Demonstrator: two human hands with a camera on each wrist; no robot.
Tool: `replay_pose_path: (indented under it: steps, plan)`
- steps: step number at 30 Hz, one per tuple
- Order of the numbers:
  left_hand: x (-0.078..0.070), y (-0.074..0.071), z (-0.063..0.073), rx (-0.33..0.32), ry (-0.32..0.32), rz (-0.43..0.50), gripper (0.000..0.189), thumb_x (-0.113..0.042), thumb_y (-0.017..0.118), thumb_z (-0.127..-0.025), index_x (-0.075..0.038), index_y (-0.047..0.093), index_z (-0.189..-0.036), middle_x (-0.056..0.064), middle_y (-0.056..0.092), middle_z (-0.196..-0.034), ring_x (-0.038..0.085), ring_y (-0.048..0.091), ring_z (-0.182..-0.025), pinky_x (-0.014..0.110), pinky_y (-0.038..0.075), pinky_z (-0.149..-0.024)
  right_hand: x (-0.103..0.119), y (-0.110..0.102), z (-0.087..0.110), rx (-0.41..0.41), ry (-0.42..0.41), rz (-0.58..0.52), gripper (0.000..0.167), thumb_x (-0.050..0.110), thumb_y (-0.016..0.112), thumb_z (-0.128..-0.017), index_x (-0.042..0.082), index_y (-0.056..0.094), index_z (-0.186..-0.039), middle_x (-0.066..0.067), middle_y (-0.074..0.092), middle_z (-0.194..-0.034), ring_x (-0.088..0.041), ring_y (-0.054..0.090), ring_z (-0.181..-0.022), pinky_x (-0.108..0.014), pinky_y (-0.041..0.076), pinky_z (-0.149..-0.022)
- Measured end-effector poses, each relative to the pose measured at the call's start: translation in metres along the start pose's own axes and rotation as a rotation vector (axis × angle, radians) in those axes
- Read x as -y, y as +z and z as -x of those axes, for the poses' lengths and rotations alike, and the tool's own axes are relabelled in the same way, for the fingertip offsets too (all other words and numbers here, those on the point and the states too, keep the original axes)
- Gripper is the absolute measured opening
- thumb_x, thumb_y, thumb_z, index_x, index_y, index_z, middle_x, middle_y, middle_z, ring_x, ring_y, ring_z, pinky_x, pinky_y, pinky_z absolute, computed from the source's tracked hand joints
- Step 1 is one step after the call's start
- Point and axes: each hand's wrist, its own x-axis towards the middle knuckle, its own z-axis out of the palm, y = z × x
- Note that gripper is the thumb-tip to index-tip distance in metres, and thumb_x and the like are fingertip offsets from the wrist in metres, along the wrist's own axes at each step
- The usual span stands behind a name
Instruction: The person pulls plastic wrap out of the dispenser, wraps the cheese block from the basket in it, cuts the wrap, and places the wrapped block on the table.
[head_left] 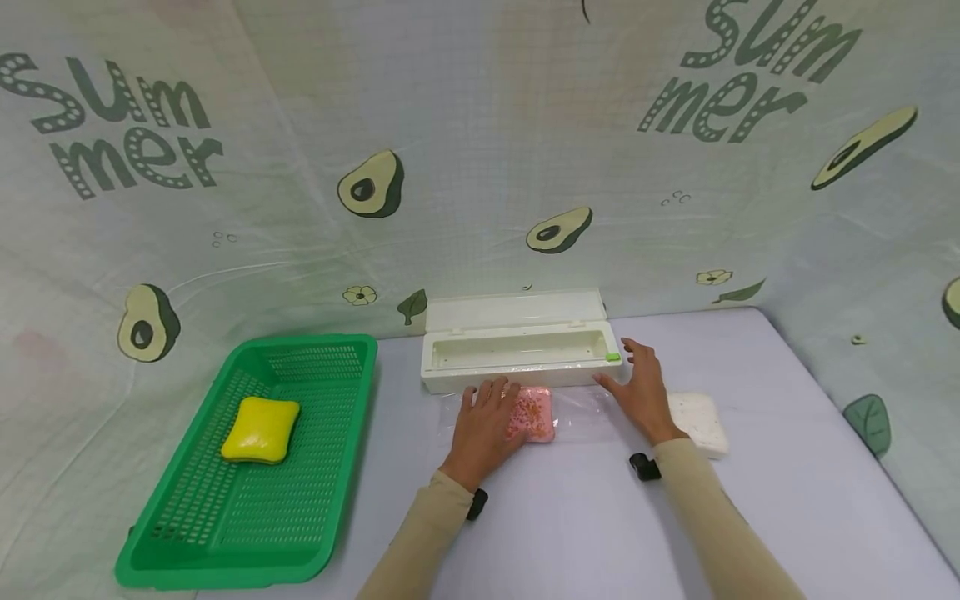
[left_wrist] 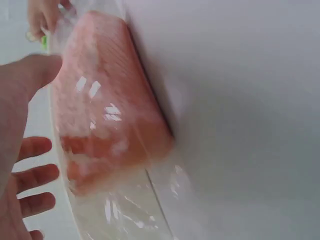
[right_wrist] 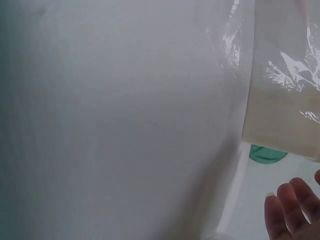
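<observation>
A pink speckled block lies on clear plastic film in front of a white cling film dispenser, whose lid stands raised. In the left wrist view, shiny film covers the block. My left hand is over the block's left side with its fingers spread, the thumb right at the block's edge. At the dispenser's right end is my right hand, thumb and fingers apart, near the small green slider. Loosely bent fingers show beside the dispenser's end in the right wrist view, gripping nothing.
To the left stands a green plastic basket with a shiny yellow pillow-shaped piece inside. A white block lies just right of my right wrist. Behind the table hangs a printed sheet.
</observation>
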Motion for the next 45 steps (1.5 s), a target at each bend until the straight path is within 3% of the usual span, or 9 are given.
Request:
replay_pose_path:
  steps: [5, 9, 15, 20, 28, 34, 39, 43, 45]
  plan:
    - [-0.011, -0.006, -0.013, -0.059, 0.032, 0.037, 0.051, -0.044, 0.080, -0.092, -0.022, 0.066, -0.136, -0.001, 0.062, -0.137, 0.021, 0.052, -0.129, 0.043, 0.041, -0.105, 0.000, 0.005, -0.003, 0.004, 0.001, 0.032, 0.081, 0.022, 0.084, -0.092, -0.008, 0.040, -0.153, -0.032, 0.046, -0.145, -0.047, 0.050, -0.124, -0.061, 0.046, -0.100]
    - [-0.022, -0.011, -0.028, -0.077, 0.052, 0.059, 0.047, -0.043, 0.079, -0.094, -0.023, 0.067, -0.135, -0.003, 0.063, -0.134, 0.020, 0.053, -0.128, 0.041, 0.040, -0.104, 0.003, 0.007, -0.004, 0.000, 0.014, 0.073, 0.081, 0.025, 0.086, -0.091, -0.008, 0.043, -0.151, -0.032, 0.047, -0.144, -0.048, 0.050, -0.126, -0.062, 0.046, -0.102]
    - [-0.044, -0.017, -0.058, -0.043, 0.060, 0.092, 0.046, -0.046, 0.073, -0.098, -0.023, 0.066, -0.138, -0.004, 0.061, -0.134, 0.020, 0.053, -0.127, 0.041, 0.041, -0.106, 0.004, 0.007, -0.004, -0.016, -0.009, 0.177, 0.081, 0.030, 0.087, -0.090, -0.012, 0.046, -0.146, -0.034, 0.050, -0.139, -0.052, 0.052, -0.126, -0.064, 0.047, -0.101]
    - [-0.062, -0.012, -0.084, -0.010, 0.043, 0.104, 0.047, -0.045, 0.071, -0.099, -0.022, 0.066, -0.139, -0.004, 0.061, -0.132, 0.020, 0.053, -0.125, 0.041, 0.041, -0.105, 0.005, 0.006, -0.002, -0.048, -0.053, 0.270, 0.082, 0.033, 0.090, -0.086, -0.013, 0.049, -0.142, -0.034, 0.054, -0.132, -0.053, 0.056, -0.117, -0.063, 0.051, -0.092]
    - [-0.085, 0.001, -0.119, 0.028, 0.009, 0.086, 0.040, -0.042, 0.066, -0.102, -0.025, 0.068, -0.139, -0.004, 0.062, -0.132, 0.019, 0.052, -0.125, 0.039, 0.040, -0.107, 0.010, 0.004, -0.004, -0.038, -0.087, 0.412, 0.067, 0.015, 0.087, -0.086, -0.012, 0.052, -0.137, -0.032, 0.056, -0.129, -0.050, 0.059, -0.113, -0.060, 0.053, -0.087]
    - [-0.096, 0.009, -0.135, 0.045, -0.003, 0.049, 0.038, -0.051, 0.066, -0.102, -0.029, 0.073, -0.133, -0.007, 0.064, -0.127, 0.016, 0.053, -0.122, 0.037, 0.041, -0.107, 0.018, 0.002, -0.004, -0.021, -0.079, 0.464, 0.060, 0.006, 0.084, -0.086, -0.011, 0.054, -0.135, -0.031, 0.056, -0.132, -0.049, 0.059, -0.116, -0.059, 0.054, -0.089]
    - [-0.102, 0.014, -0.144, 0.037, -0.018, 0.027, 0.030, -0.049, 0.067, -0.102, -0.031, 0.077, -0.125, -0.008, 0.066, -0.123, 0.015, 0.054, -0.119, 0.036, 0.040, -0.105, 0.017, 0.000, -0.004, -0.042, -0.112, 0.487, 0.056, 0.010, 0.085, -0.086, -0.010, 0.057, -0.131, -0.030, 0.057, -0.130, -0.048, 0.060, -0.112, -0.058, 0.055, -0.087]
    - [-0.105, 0.015, -0.150, 0.025, -0.019, -0.023, 0.028, -0.049, 0.069, -0.101, -0.032, 0.079, -0.121, -0.009, 0.067, -0.121, 0.014, 0.055, -0.116, 0.035, 0.041, -0.104, 0.016, -0.004, -0.007, -0.045, -0.132, 0.494, 0.059, 0.014, 0.089, -0.084, -0.009, 0.057, -0.128, -0.030, 0.056, -0.130, -0.048, 0.059, -0.111, -0.059, 0.054, -0.086]
    - [-0.106, 0.015, -0.153, 0.029, -0.018, -0.037, 0.028, -0.049, 0.069, -0.100, -0.033, 0.079, -0.121, -0.010, 0.068, -0.120, 0.014, 0.056, -0.116, 0.035, 0.041, -0.104, 0.015, -0.006, -0.009, -0.029, -0.134, 0.478, 0.065, 0.014, 0.089, -0.083, -0.008, 0.055, -0.135, -0.029, 0.053, -0.135, -0.049, 0.058, -0.114, -0.059, 0.054, -0.087]
